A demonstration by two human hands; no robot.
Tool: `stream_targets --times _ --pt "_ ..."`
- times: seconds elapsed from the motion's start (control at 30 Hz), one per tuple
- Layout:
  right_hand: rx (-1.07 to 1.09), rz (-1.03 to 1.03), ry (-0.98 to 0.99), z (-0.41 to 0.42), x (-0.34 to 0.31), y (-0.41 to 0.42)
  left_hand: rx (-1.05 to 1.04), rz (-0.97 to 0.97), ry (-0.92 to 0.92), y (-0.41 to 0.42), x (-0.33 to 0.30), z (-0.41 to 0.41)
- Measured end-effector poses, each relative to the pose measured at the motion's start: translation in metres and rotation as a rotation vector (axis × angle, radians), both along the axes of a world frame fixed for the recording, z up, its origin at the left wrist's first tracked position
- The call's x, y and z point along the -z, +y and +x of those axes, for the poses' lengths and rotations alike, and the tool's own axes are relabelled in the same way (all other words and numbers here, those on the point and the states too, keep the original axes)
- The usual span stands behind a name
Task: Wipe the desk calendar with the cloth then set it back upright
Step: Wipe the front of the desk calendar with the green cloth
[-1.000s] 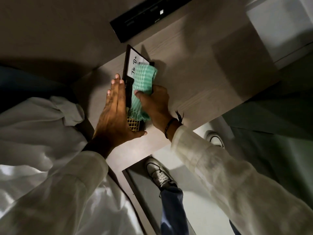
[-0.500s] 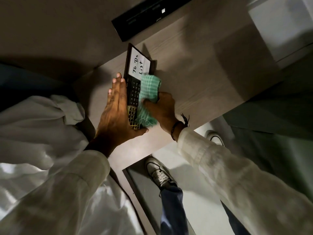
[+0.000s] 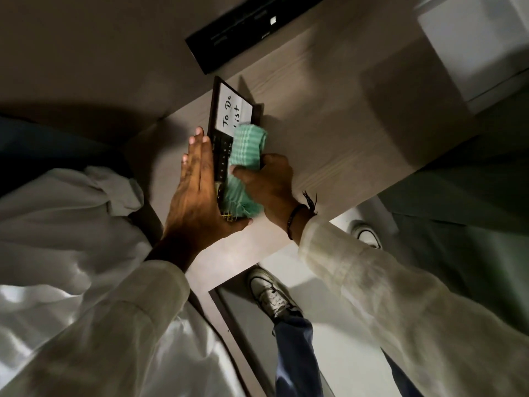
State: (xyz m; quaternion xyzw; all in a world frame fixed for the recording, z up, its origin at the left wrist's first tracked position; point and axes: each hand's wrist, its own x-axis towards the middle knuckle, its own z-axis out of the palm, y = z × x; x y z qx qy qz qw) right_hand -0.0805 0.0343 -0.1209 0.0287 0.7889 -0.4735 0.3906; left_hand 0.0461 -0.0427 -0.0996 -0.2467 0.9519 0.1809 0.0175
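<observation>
Dim light fell across a pale wood-grain worktop [image 3: 329,133], and every place was reckoned from the two grips. Nearest, the left hand [image 3: 197,190] was laid flat and open-fingered against the desk calendar's [image 3: 221,151] left edge, the thumb hooked under its near end, bracing it. Just right of that hand, the right hand [image 3: 269,184] was clamped on the green cloth [image 3: 244,167], which was pressed onto the calendar's face. The calendar's long axis ran away from both grips toward a white "To Do List" panel [image 3: 233,108] at the far end. Whether it leaned or lay flat could not be told. Beyond it, a black bar [image 3: 252,27] was seen. Further strokes would likely be carried along that axis.
</observation>
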Motion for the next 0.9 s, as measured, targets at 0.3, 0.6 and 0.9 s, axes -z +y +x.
stream_targets --times 0.3,0.6,0.9 --pt "0.068 0.008 -0.013 -0.001 0.005 -0.001 -0.004 0.029 0.018 0.0 0.0 -0.001" --pt "0.121 -0.081 -0.026 -0.004 0.001 -0.006 -0.02 0.026 0.054 0.003 0.002 0.0" --pt "0.105 -0.156 0.074 -0.009 -0.001 -0.015 0.001 0.03 0.053 0.002 0.004 0.0"
